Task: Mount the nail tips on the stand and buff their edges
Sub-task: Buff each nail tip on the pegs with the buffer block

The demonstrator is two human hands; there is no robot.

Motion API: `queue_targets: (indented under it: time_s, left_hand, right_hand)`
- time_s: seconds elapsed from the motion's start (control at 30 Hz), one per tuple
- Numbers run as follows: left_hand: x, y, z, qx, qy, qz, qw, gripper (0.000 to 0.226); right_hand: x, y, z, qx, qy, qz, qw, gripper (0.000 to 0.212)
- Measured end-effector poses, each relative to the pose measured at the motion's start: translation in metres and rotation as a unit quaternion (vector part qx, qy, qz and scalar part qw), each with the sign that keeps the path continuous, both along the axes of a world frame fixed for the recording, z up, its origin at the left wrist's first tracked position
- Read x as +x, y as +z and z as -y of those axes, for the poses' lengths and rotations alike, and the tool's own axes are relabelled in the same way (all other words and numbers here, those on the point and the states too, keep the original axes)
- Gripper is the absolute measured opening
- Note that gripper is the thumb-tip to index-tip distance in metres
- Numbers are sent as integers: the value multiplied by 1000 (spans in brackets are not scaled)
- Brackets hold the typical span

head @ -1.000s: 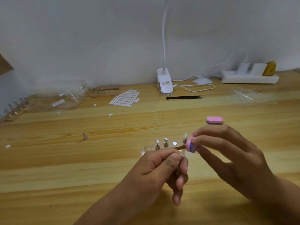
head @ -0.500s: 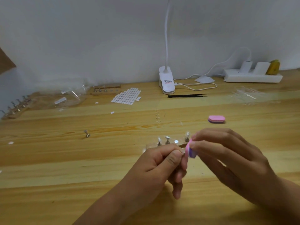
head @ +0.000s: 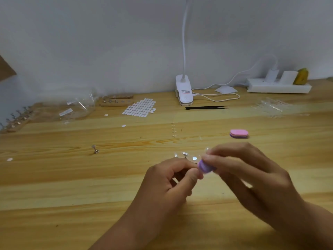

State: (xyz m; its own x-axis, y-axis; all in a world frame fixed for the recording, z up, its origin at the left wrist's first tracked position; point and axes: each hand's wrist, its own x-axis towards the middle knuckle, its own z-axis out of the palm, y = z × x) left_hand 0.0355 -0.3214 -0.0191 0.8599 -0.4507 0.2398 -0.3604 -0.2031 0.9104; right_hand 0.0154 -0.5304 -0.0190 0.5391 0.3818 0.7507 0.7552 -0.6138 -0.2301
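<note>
My left hand [head: 173, 179] pinches a small holder peg between thumb and forefinger; the peg and any nail tip on it are mostly hidden by the fingers. My right hand [head: 252, 175] grips a small purple buffer block [head: 205, 166] and holds its end against the left fingertips. Just behind the hands sits the clear stand [head: 189, 156] with metal pegs, partly hidden. A second pink buffer block [head: 239, 133] lies on the table beyond the right hand. One loose peg [head: 95, 149] stands alone at the left.
A sheet of white adhesive dots [head: 139, 110], black tweezers [head: 205, 107], a clip lamp [head: 184, 92], a power strip [head: 279, 86], wooden peg stands [head: 117, 101], plastic bags [head: 75, 110] and a clear tip sheet [head: 273, 107] line the back of the wooden table [head: 72, 186].
The purple buffer has shifted slightly down and right against the left fingertips; the right hand is blurred with motion. The left hand holds its pinch in the same place.
</note>
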Motion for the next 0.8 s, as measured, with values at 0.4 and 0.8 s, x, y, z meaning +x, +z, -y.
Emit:
queue_targets:
  time_s: [0.4,0.8]
  left_hand:
    - [-2,2,3,-35,60,21,997,9]
    - [-2,4,9,-65,56,45,995,10]
  right_hand:
    - [3,-7,-2,-57,4,-14,998,33]
    - [20,-4,21,-40,-91,-6,995,28]
